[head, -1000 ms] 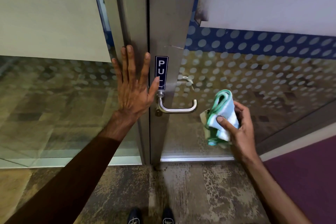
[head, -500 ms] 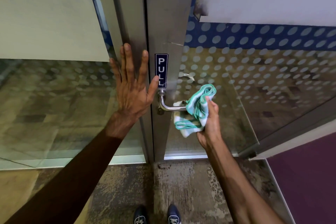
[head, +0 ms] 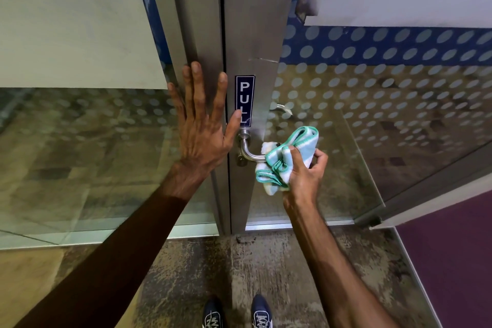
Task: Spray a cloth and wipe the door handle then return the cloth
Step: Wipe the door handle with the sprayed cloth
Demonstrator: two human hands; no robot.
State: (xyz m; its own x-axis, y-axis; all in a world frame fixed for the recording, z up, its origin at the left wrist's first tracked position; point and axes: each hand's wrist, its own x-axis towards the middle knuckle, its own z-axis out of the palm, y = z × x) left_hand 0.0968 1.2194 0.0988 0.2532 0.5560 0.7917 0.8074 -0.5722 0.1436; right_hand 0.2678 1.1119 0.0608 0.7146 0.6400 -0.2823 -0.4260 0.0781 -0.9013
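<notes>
Glass door (head: pixel 399 114): L hand (head: pixel 202 125) flat, fingers spread on frame; R hand (head: pixel 303 176) clutches cloth (head: pixel 282 160) round handle (head: pixel 250 154).

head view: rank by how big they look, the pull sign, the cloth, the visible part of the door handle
1. cloth
2. PULL sign
3. door handle, visible part only; the cloth hides the rest. It looks close to the sign, so that order is unsure.

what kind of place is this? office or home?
Probably an office or other commercial building, not a home. Cues: a metal-framed glass door with dotted frosting film, a PULL sign above the steel handle, and a glass partition beside it. The right hand presses a cloth on the handle.
</notes>
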